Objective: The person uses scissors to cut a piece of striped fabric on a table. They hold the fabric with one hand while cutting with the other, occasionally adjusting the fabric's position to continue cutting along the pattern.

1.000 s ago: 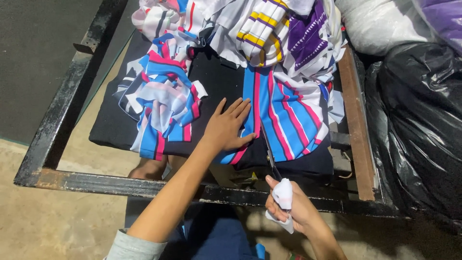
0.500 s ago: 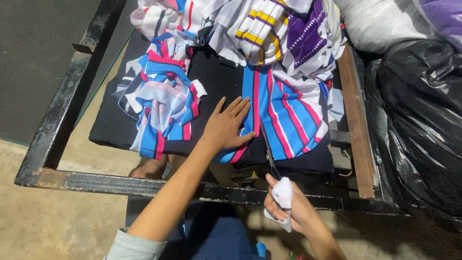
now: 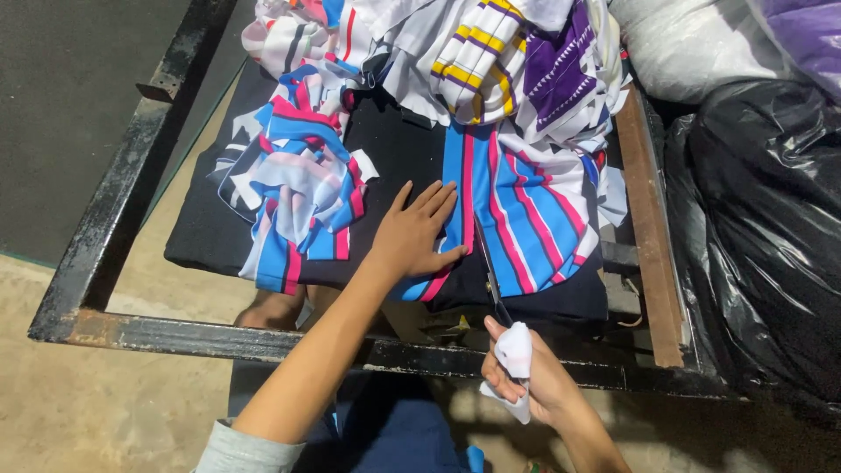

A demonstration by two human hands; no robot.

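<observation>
From the head view, the striped cloth (image 3: 517, 210) is pinned flat on the black counter (image 3: 403, 158) by the left hand (image 3: 416, 232), fingers spread. At five o'clock, scissors (image 3: 491, 276) with a cloth-wrapped handle are gripped by the closed right hand (image 3: 526, 377), blades against the stripe edge.

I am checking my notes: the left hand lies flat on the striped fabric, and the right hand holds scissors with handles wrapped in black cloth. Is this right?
One detail is wrong: the cloth on the scissors handles is white, not black, as the head view shows. The left hand does lie flat on the striped fabric, and the right hand holds the scissors.
</observation>
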